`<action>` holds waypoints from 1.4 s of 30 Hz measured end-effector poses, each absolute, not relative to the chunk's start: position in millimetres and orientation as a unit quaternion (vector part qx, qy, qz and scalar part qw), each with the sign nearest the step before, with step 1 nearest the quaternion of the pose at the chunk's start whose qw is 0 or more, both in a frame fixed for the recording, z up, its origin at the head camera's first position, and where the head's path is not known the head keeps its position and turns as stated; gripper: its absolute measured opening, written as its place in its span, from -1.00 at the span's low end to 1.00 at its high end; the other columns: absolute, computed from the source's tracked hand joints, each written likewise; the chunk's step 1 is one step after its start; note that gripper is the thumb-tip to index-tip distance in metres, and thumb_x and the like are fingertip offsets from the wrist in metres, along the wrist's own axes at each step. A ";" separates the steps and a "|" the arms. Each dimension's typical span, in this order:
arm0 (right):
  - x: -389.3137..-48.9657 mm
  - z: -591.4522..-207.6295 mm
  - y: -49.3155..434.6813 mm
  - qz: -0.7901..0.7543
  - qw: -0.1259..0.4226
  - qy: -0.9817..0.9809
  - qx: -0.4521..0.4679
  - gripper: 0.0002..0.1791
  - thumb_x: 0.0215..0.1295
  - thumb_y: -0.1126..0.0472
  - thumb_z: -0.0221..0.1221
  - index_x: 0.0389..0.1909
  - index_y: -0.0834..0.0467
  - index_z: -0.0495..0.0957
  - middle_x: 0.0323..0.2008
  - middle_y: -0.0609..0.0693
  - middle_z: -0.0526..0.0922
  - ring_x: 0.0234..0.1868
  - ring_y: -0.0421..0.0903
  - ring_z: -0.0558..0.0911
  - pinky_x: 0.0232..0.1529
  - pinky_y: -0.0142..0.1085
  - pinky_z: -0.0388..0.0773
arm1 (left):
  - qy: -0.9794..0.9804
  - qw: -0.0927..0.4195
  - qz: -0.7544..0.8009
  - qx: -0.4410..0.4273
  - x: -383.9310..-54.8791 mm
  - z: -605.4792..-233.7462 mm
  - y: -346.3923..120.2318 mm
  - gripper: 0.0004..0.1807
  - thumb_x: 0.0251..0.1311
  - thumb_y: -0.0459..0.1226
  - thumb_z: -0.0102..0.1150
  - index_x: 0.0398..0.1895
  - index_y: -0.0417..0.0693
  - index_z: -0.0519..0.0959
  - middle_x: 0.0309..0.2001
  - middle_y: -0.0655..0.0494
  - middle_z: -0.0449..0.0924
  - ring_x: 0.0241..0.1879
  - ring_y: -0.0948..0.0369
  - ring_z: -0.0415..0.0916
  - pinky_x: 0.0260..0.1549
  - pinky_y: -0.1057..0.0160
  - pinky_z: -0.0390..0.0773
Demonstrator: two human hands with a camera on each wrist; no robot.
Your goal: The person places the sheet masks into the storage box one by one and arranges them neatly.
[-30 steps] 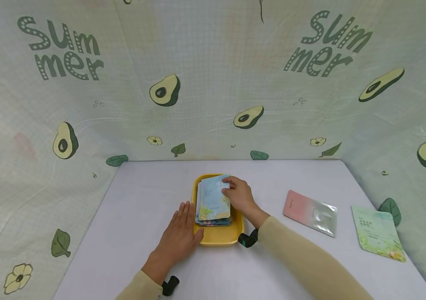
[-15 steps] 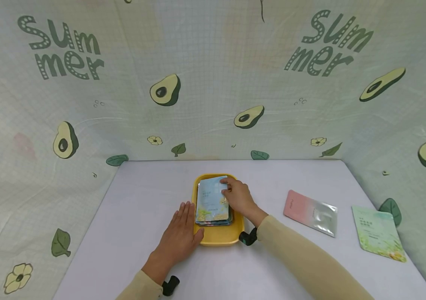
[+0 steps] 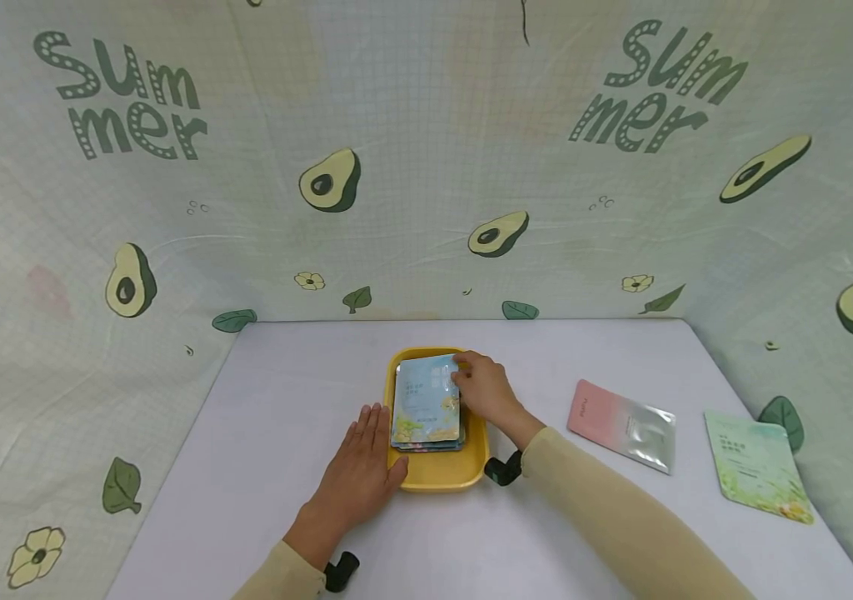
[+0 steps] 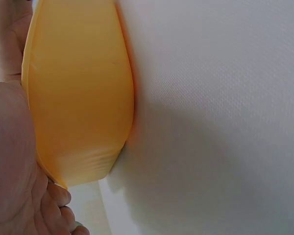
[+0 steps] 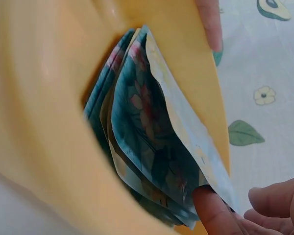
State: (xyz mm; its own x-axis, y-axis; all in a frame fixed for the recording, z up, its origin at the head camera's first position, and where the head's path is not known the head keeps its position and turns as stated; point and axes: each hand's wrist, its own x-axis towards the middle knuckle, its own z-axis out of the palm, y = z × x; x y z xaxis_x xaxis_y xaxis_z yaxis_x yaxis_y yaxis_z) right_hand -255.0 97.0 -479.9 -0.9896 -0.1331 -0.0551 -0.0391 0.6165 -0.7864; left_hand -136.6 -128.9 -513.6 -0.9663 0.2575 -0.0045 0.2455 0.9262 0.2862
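A yellow tray [image 3: 437, 475] holds a stack of flat sachets, the top one a light blue sachet [image 3: 425, 400] with a printed flower border. Along the tray's left rim my left hand [image 3: 361, 471] rests with straight fingers, its palm against the rim in the left wrist view. My right hand [image 3: 490, 390] is at the blue sachet's upper right edge. In the right wrist view one of its fingertips [image 5: 213, 208] lies under that edge, and the thumb and fingers stand apart. Beneath are several teal floral sachets [image 5: 142, 112], their edges fanned.
To the right on the white table [image 3: 306, 367] lies a pink and silver sachet [image 3: 621, 425]. Farther right, near the table's edge, is a green sachet [image 3: 759, 467]. A cloth printed with avocados [image 3: 329, 181] hangs behind and at both sides.
The blue sachet has shifted left and down, squaring with the stack. My right hand moved left with it, then back slightly right while the sachet stayed. The left hand has kept still.
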 end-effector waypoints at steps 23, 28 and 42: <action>-240.1 -482.1 163.9 -0.325 -0.063 0.941 -0.072 -0.58 0.58 0.15 0.13 0.31 0.28 0.58 0.16 0.25 0.73 0.16 0.21 0.73 0.15 0.08 0.70 | 0.982 0.024 0.139 0.127 -137.5 -512.8 -126.8 -0.10 0.57 0.09 -0.06 0.69 -0.31 -0.02 0.67 -0.26 0.01 0.70 -0.13 -0.12 0.61 -0.15 0.11; -233.9 -496.2 207.2 -0.258 -0.088 0.956 -0.113 -0.56 0.58 0.21 0.09 0.32 0.38 0.53 0.25 0.37 0.64 0.29 0.34 0.61 0.31 0.21 0.55 | 0.982 0.027 0.138 0.127 -137.4 -512.6 -127.5 -0.11 0.57 0.09 -0.06 0.69 -0.31 -0.02 0.68 -0.26 0.01 0.70 -0.14 -0.12 0.61 -0.16 0.11; -196.8 -520.4 339.9 -0.099 -0.061 0.983 -0.143 -0.41 0.59 0.14 0.10 0.40 0.51 0.36 0.40 0.52 0.41 0.47 0.45 0.32 0.46 0.36 0.25 | 0.982 0.033 0.140 0.122 -136.8 -515.6 -128.5 -0.08 0.57 0.13 -0.08 0.70 -0.29 -0.05 0.69 -0.24 -0.01 0.70 -0.11 -0.15 0.61 -0.14 0.10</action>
State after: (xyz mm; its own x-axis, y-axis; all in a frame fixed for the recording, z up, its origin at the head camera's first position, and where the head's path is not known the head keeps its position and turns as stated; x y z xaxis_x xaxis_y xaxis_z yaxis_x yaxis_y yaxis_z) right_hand -196.8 339.9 -520.4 -0.9516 -0.2686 0.1491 -0.2930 0.9395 -0.1774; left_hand -136.8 -128.5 -515.6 -0.9681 0.2488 -0.0302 0.2305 0.9310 0.2830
